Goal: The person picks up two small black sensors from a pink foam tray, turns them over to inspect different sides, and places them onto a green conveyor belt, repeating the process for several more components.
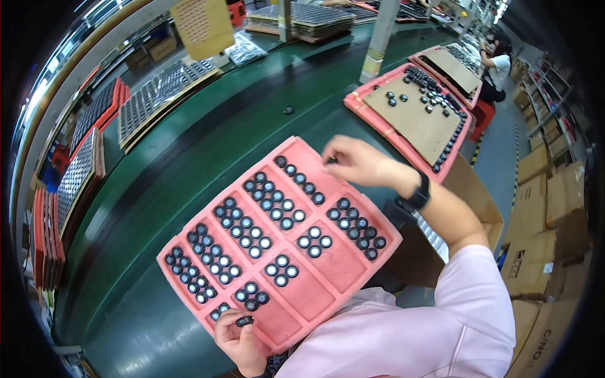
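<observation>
A pink foam tray [338, 269] lies tilted in front of me, divided into compartments. Small round black parts with shiny lens-like centres [277, 196] stand in rows in several compartments; others are partly filled. At the tray's near left corner, my left hand [234, 340] is closed, pinching one small round black part [244, 321] between thumb and fingers. Over the tray's far right edge, my right hand [356, 160] pinches a small dark piece [331, 161], mostly hidden by the fingertips. A watch-like black band is on the right wrist.
A green conveyor belt [208, 135] runs behind the tray, with one loose black part [288, 110] on it. At right stands another pink tray with a cardboard sheet [403, 116] and loose parts. Stacked trays [161, 94], cardboard boxes [532, 233] and a seated person [499, 69] are around.
</observation>
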Available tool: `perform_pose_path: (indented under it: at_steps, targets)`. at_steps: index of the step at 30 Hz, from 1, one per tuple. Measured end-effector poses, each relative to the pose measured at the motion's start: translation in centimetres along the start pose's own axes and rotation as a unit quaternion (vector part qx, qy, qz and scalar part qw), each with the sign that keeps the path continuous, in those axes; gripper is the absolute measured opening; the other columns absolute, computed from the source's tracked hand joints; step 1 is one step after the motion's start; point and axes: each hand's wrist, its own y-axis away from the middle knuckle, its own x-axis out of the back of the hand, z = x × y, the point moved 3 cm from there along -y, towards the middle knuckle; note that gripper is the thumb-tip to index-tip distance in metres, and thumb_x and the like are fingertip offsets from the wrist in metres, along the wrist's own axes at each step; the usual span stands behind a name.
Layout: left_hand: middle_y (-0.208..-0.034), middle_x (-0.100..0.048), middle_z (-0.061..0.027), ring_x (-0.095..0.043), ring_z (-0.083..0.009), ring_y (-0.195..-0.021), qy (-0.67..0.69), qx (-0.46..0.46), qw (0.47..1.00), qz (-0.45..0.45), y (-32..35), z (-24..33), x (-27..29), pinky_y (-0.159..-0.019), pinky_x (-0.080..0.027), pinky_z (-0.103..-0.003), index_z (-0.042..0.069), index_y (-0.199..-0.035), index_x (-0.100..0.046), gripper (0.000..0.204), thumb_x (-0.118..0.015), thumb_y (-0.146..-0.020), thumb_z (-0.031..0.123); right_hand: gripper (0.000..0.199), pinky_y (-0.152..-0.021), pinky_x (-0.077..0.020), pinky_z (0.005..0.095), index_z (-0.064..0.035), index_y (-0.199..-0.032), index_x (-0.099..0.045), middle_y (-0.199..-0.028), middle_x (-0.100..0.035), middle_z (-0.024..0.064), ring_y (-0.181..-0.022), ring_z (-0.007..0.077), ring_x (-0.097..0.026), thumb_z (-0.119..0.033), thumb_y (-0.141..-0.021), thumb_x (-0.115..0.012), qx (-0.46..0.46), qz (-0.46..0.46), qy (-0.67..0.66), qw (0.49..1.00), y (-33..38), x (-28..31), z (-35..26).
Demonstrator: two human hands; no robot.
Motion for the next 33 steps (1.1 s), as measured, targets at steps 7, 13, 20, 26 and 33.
perform_pose_path:
  at_steps: [7,13,20,26,33]
  targets:
    - [-0.091,-0.057,-0.0085,-0.055,-0.0144,-0.079,-0.014,-0.009,0.999,-0.041,-0.2,-1.3,-1.9,-0.07,-0.047,-0.024,-0.001,-0.096,-0.056,0.025,-0.074,-0.082,0.01,0.022,-0.081,-0.0481,0.0271,0.0017,-0.101,-0.063,-0.099,-0.063,0.007,-0.093,0.0123,-0.059,-0.001,-0.081,-0.075,-0.072,0.002,-0.468,0.881,14.0,-3.1,-2.9]
    - [-0.1,-0.057,-0.0108,-0.06,-0.0173,-0.088,-0.034,0.005,0.999,-0.039,0.4,0.4,-2.5,-0.077,-0.051,-0.027,-0.002,-0.099,-0.058,0.022,-0.071,-0.081,0.0,0.027,-0.082,-0.0485,0.03,0.0007,-0.104,-0.063,-0.106,-0.062,0.0097,-0.097,0.019,-0.06,0.001,-0.079,-0.074,0.03,-0.124,-0.4,0.908,9.8,-9.3,-8.3]
    - [-0.104,-0.061,-0.0136,-0.06,-0.0222,-0.095,-0.091,-0.027,0.995,-0.036,1.2,0.0,-1.6,-0.083,-0.05,-0.033,-0.002,-0.1,-0.062,0.024,-0.071,-0.077,-0.003,0.031,-0.078,-0.0504,0.0329,-0.0004,-0.102,-0.064,-0.098,-0.064,0.0111,-0.09,0.024,-0.062,0.004,-0.073,-0.075,0.187,-0.125,-0.38,0.897,7.4,-14.1,-11.7]
    - [-0.099,-0.065,-0.0137,-0.062,-0.0243,-0.094,-0.125,-0.03,0.991,-0.044,1.0,-0.6,-1.6,-0.083,-0.05,-0.034,-0.001,-0.1,-0.065,0.026,-0.073,-0.076,-0.001,0.029,-0.079,-0.0502,0.0336,-0.0015,-0.099,-0.065,-0.096,-0.066,0.0118,-0.088,0.0237,-0.063,0.0,-0.073,-0.077,0.147,-0.096,-0.341,0.924,8.0,-16.4,-10.4]
    - [-0.1,-0.065,-0.0138,-0.063,-0.0244,-0.094,-0.107,-0.044,0.991,-0.065,0.3,-0.8,-1.9,-0.084,-0.05,-0.035,-0.001,-0.1,-0.066,0.028,-0.075,-0.073,0.0,0.027,-0.083,-0.0489,0.0344,-0.0006,-0.098,-0.065,-0.101,-0.065,0.0137,-0.093,0.024,-0.061,-0.004,-0.075,-0.078,0.128,-0.092,-0.338,0.928,8.0,-16.4,-10.1]
